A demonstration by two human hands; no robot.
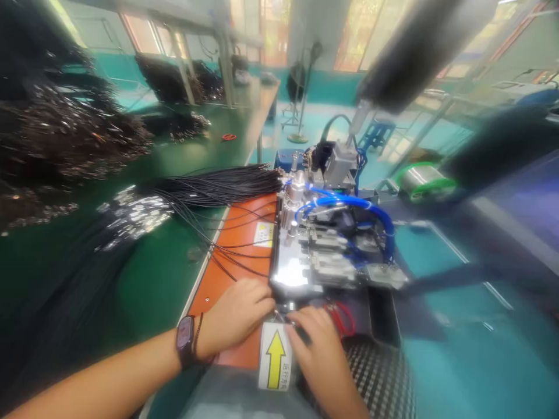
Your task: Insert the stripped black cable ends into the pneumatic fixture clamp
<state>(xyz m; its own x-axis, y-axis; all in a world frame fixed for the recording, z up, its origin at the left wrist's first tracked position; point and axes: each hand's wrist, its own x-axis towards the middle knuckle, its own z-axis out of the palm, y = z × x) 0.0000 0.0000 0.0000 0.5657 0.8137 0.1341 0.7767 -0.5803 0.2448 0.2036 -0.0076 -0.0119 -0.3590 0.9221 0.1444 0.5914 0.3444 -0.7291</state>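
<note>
My left hand, with a dark watch and a thin bracelet on its wrist, rests over the orange machine top, fingertips pinched at the front of the metal mechanism. Opposite it, my right hand has its thumb and fingers drawn together near the same spot. Between the fingertips is something small and thin, too blurred to name. A yellow arrow label lies just below the fingers. Thin black cables lie across the orange top, and several loose ones run toward the mechanism.
Blue hoses arch over the machine. Red handles lie right of my right hand, above a black mesh surface. A green-rimmed spool stands behind right. Dark bundles cover the green table at left.
</note>
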